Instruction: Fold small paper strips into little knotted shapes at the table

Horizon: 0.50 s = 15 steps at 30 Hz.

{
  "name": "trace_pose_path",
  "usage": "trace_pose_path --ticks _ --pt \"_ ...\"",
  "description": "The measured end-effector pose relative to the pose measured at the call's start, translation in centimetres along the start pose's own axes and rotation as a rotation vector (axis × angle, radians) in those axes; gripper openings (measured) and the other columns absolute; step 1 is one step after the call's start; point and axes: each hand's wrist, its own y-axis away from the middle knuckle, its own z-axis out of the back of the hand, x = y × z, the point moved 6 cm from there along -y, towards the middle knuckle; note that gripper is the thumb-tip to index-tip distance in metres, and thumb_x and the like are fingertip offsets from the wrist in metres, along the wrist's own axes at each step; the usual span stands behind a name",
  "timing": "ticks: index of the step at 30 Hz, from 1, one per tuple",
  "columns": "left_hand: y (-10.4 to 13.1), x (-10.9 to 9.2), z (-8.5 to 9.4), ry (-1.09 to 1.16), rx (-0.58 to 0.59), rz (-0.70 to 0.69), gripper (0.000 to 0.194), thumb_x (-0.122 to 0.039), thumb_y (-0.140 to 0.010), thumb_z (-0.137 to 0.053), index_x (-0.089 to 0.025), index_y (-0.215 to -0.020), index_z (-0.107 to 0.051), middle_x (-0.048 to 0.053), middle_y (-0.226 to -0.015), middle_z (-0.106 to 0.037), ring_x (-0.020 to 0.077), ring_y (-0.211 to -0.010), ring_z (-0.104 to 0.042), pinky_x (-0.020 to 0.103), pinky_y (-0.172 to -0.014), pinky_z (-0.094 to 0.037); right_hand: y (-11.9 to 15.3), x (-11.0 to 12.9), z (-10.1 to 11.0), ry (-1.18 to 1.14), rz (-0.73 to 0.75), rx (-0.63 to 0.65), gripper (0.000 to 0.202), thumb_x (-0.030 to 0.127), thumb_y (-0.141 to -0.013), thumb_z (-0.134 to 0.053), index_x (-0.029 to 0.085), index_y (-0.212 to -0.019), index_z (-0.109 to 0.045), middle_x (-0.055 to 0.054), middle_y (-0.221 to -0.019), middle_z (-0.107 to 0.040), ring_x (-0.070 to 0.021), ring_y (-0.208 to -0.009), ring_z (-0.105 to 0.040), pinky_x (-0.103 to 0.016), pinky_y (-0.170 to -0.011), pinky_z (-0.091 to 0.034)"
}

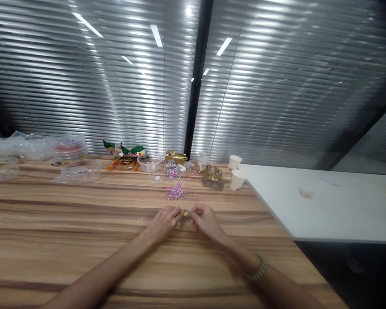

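A small yellow piece [185, 213], too small to make out in kind, sits between my two hands above the wooden table [83, 240]. My left hand [164, 222] is closed, its fingertips at the left end of the piece. From the other side my right hand [206, 221] pinches it between thumb and finger. Something thin seems to hang below the right fingertips, blurred. Just beyond the hands lies a loose heap of small pink, purple and blue loops [176, 192]. A second batch of such loops [173, 172] is farther back, by clear plastic.
Two paper cups [237, 180] stand at the right, near a white table [324, 210]. Along the back are a gold packet [213, 177], a clear bowl [149, 163], green snack bags [128, 150] and clear plastic containers [79, 169]. Window blinds rise behind.
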Motion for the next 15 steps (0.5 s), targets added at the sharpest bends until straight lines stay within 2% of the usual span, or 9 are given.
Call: trace_pose_path --ticks 3,5,7,9,11,13,15 --pt "0.0 0.0 -0.6 0.072 0.015 0.089 0.026 -0.003 -0.08 -0.038 -0.013 -0.096 -0.055 0.009 -0.09 -0.056 0.0201 -0.079 -0.051 0.03 -0.07 -0.041 0.8 1.2 -0.4 0.228 0.19 -0.114 0.023 0.03 -0.08 -0.05 0.018 -0.06 -0.052 0.0 -0.049 -0.048 -0.0125 -0.045 -0.043 -0.023 -0.047 -0.034" --pt "0.1 0.6 -0.5 0.23 -0.063 0.183 0.023 -0.005 -0.08 -0.038 -0.014 -0.087 -0.057 0.008 -0.085 -0.057 0.0183 -0.075 -0.052 0.028 -0.068 -0.041 1.3 2.2 -0.9 0.261 0.306 -0.131 0.018 0.026 -0.08 -0.049 0.019 -0.066 -0.057 -0.003 -0.06 -0.053 -0.0152 -0.056 -0.047 -0.026 -0.057 -0.037" --pt "0.1 1.5 0.1 0.424 -0.202 0.262 0.022 -0.01 -0.081 -0.038 -0.015 -0.085 -0.059 0.007 -0.082 -0.059 0.0171 -0.073 -0.053 0.026 -0.068 -0.041 1.3 2.7 -1.3 0.152 0.35 -0.066 0.013 0.026 -0.08 -0.051 0.02 -0.079 -0.062 -0.005 -0.077 -0.058 -0.0178 -0.071 -0.051 -0.028 -0.067 -0.039" --pt "0.0 2.6 0.9 0.57 -0.327 0.332 0.02 -0.018 -0.082 -0.041 -0.017 -0.087 -0.06 0.006 -0.083 -0.062 0.0176 -0.075 -0.054 0.026 -0.07 -0.041 0.6 2.3 -1.5 -0.068 0.254 0.041 0.019 0.031 -0.077 -0.055 0.021 -0.092 -0.062 -0.006 -0.092 -0.058 -0.0183 -0.076 -0.054 -0.029 -0.066 -0.042" --pt "0.4 4.3 1.7 0.648 -0.373 0.448 0.023 -0.031 -0.081 -0.044 -0.017 -0.083 -0.062 0.005 -0.075 -0.063 0.0185 -0.069 -0.055 0.026 -0.064 -0.041 -0.2 1.0 -1.1 -0.338 0.051 0.097 0.03 0.037 -0.072 -0.061 0.018 -0.095 -0.06 -0.008 -0.097 -0.058 -0.017 -0.069 -0.057 -0.027 -0.058 -0.044" --pt "1.8 6.8 2.7 0.678 -0.356 0.629 0.037 -0.047 -0.077 -0.044 -0.015 -0.073 -0.062 0.002 -0.055 -0.057 0.0178 -0.055 -0.052 0.024 -0.053 -0.037 -0.7 -0.2 0.1 -0.544 -0.113 0.064 0.036 0.039 -0.066 -0.066 0.014 -0.091 -0.059 -0.009 -0.094 -0.059 -0.0159 -0.065 -0.059 -0.025 -0.056 -0.045" --pt "4.6 9.6 4.7 0.64 -0.35 0.799 0.048 -0.059 -0.071 -0.044 -0.014 -0.072 -0.061 0.001 -0.052 -0.055 0.0177 -0.053 -0.052 0.023 -0.05 -0.035 -0.7 -0.9 2.3 -0.585 -0.168 0.026 0.037 0.039 -0.063 -0.068 0.012 -0.087 -0.059 -0.009 -0.087 -0.061 -0.0149 -0.062 -0.059 -0.025 -0.056 -0.046"
